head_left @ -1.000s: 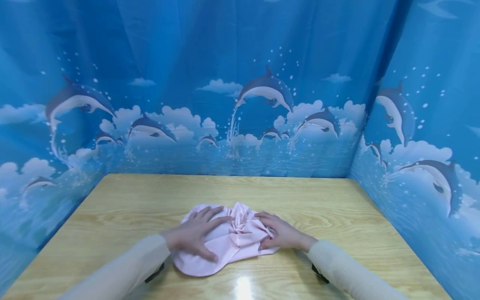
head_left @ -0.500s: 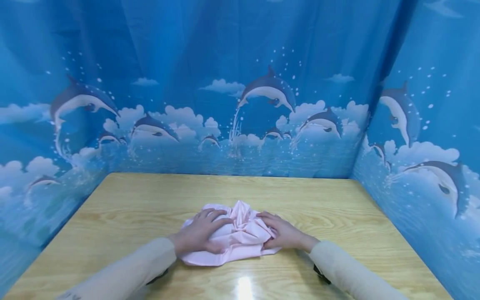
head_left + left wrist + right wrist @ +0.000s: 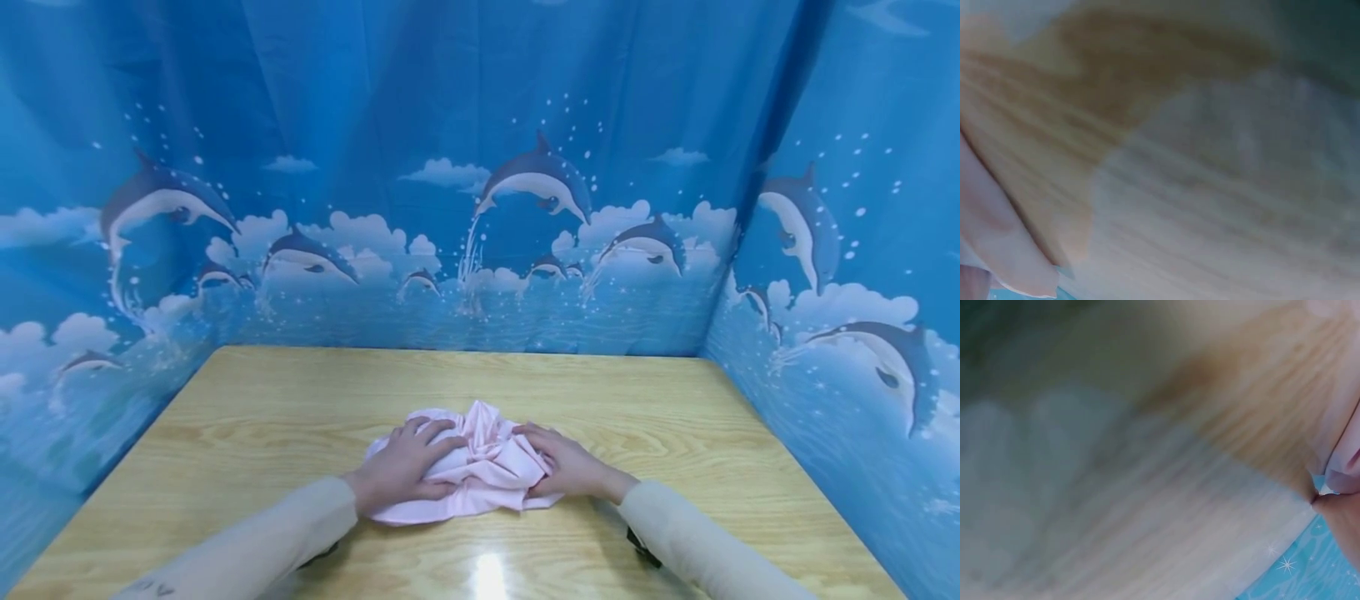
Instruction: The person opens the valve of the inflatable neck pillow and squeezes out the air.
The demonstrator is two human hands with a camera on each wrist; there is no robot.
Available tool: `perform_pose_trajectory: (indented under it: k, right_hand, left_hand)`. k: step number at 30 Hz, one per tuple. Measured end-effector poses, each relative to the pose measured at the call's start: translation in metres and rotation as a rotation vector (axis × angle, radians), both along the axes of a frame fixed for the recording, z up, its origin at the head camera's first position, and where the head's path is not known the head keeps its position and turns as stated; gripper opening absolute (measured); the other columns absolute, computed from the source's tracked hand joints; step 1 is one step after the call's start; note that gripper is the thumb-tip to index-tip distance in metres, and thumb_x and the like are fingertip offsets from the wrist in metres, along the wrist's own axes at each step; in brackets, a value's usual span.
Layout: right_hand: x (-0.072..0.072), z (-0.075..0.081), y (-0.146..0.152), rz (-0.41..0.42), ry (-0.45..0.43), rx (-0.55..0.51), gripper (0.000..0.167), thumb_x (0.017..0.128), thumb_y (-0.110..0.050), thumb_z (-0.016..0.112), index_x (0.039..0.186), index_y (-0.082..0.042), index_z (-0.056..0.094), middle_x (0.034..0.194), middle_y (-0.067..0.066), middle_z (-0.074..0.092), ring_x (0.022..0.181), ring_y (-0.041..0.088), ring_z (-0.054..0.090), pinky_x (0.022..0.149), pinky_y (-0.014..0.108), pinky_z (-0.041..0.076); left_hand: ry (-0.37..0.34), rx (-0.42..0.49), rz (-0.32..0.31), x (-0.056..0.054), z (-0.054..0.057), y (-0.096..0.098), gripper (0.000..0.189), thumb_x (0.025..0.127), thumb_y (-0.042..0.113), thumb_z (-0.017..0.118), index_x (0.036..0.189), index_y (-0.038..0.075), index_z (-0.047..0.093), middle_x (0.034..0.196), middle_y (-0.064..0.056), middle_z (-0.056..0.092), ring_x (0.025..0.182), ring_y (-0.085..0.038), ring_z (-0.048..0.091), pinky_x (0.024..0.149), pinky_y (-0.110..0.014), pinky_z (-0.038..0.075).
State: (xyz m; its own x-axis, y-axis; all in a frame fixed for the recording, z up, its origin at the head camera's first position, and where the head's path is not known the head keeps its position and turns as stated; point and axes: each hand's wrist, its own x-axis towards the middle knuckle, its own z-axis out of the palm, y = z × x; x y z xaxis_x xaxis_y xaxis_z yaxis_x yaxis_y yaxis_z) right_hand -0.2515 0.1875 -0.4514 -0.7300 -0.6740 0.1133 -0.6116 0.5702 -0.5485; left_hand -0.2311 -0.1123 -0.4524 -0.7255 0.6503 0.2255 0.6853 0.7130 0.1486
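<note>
A pale pink piece of cloth (image 3: 491, 475) lies crumpled on the table, its folds rising to a peak in the middle. My left hand (image 3: 401, 468) grips its left part, fingers over the top and thumb along the near side. At the right end my right hand (image 3: 566, 465) holds the bunched fabric between fingers and thumb. The left wrist view catches only a pink fold of the cloth (image 3: 997, 231) at its left edge. In the right wrist view, part of my right hand (image 3: 1342, 519) shows beside the cloth (image 3: 1349, 447).
The wood-grain table (image 3: 315, 392) stretches out around the cloth on every side. A blue curtain (image 3: 420, 100) printed with dolphins and clouds hangs behind it and along both sides. A bright light reflection shows at the near edge.
My left hand has moved slightly right and its spread fingers have drawn in, bunching the cloth's left part toward the middle. The right hand keeps its hold at nearly the same place.
</note>
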Motion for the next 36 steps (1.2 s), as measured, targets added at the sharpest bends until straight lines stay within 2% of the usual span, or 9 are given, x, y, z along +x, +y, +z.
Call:
perform_pose_trajectory:
  k: [5, 8, 14, 17, 20, 25, 31, 36]
  right_hand:
    - [0.000, 0.001, -0.001, -0.010, 0.005, 0.009, 0.079, 0.061, -0.032, 0.081, 0.130, -0.007, 0.049, 0.139, 0.013, 0.044, 0.133, 0.040, 0.030, 0.106, 0.062, 0.019]
    - [0.000, 0.001, -0.001, -0.009, 0.011, 0.011, 0.082, 0.061, -0.032, 0.081, 0.131, -0.006, 0.048, 0.139, 0.013, 0.044, 0.132, 0.039, 0.030, 0.106, 0.061, 0.019]
    - [0.002, 0.002, -0.002, 0.000, 0.000, 0.006, 0.075, 0.062, -0.030, 0.081, 0.126, -0.007, 0.051, 0.139, 0.014, 0.044, 0.132, 0.040, 0.030, 0.106, 0.062, 0.017]
    - [0.002, 0.002, -0.003, -0.004, -0.008, 0.008, 0.075, 0.062, -0.029, 0.080, 0.127, -0.006, 0.051, 0.139, 0.014, 0.043, 0.133, 0.040, 0.029, 0.106, 0.062, 0.017]
    - [0.002, 0.003, -0.003, -0.006, -0.008, 0.011, 0.078, 0.063, -0.028, 0.080, 0.130, -0.005, 0.048, 0.140, 0.015, 0.042, 0.133, 0.040, 0.029, 0.107, 0.062, 0.017]
    - [0.001, 0.002, -0.002, -0.003, 0.005, 0.008, 0.081, 0.063, -0.029, 0.079, 0.132, -0.003, 0.046, 0.139, 0.016, 0.043, 0.132, 0.041, 0.030, 0.106, 0.062, 0.018]
    - [0.002, 0.001, -0.001, -0.002, -0.024, 0.000, 0.081, 0.064, -0.029, 0.080, 0.132, -0.003, 0.045, 0.141, 0.016, 0.040, 0.133, 0.042, 0.028, 0.105, 0.064, 0.016]
    - [0.002, 0.001, -0.001, 0.010, -0.028, -0.007, 0.076, 0.065, -0.029, 0.078, 0.131, -0.006, 0.048, 0.141, 0.016, 0.040, 0.133, 0.042, 0.027, 0.105, 0.065, 0.015]
  left_hand:
    - [0.029, -0.029, 0.008, -0.002, -0.001, 0.002, 0.073, 0.081, 0.062, 0.052, 0.142, 0.029, 0.030, 0.139, -0.003, 0.038, 0.124, -0.035, 0.037, 0.090, -0.057, 0.039]
    - [0.023, -0.019, 0.017, -0.004, -0.003, 0.004, 0.078, 0.079, 0.065, 0.051, 0.144, 0.030, 0.024, 0.139, -0.001, 0.039, 0.122, -0.033, 0.039, 0.090, -0.056, 0.039]
    - [-0.090, 0.021, 0.037, -0.007, -0.002, 0.005, 0.077, 0.076, 0.067, 0.053, 0.141, 0.035, 0.029, 0.140, -0.001, 0.037, 0.123, -0.034, 0.036, 0.094, -0.056, 0.035]
    - [-0.148, 0.068, 0.044, -0.008, -0.002, 0.005, 0.076, 0.073, 0.067, 0.057, 0.139, 0.038, 0.033, 0.141, 0.001, 0.036, 0.123, -0.032, 0.034, 0.098, -0.055, 0.030]
    - [-0.174, 0.109, 0.044, -0.008, -0.003, 0.005, 0.076, 0.071, 0.068, 0.060, 0.137, 0.040, 0.035, 0.142, 0.003, 0.034, 0.124, -0.031, 0.031, 0.101, -0.056, 0.026]
    - [-0.166, 0.117, 0.013, -0.007, -0.004, 0.004, 0.079, 0.071, 0.070, 0.056, 0.139, 0.036, 0.033, 0.145, -0.001, 0.030, 0.129, -0.034, 0.026, 0.101, -0.060, 0.024]
    - [-0.141, 0.095, -0.085, -0.007, 0.000, -0.006, 0.079, 0.078, 0.066, 0.052, 0.142, 0.027, 0.029, 0.149, -0.011, 0.022, 0.135, -0.034, 0.022, 0.104, -0.061, 0.021]
    - [-0.132, 0.048, -0.151, -0.005, 0.003, -0.020, 0.086, 0.076, 0.067, 0.053, 0.145, 0.027, 0.022, 0.153, -0.012, 0.012, 0.139, -0.034, 0.015, 0.107, -0.062, 0.014]
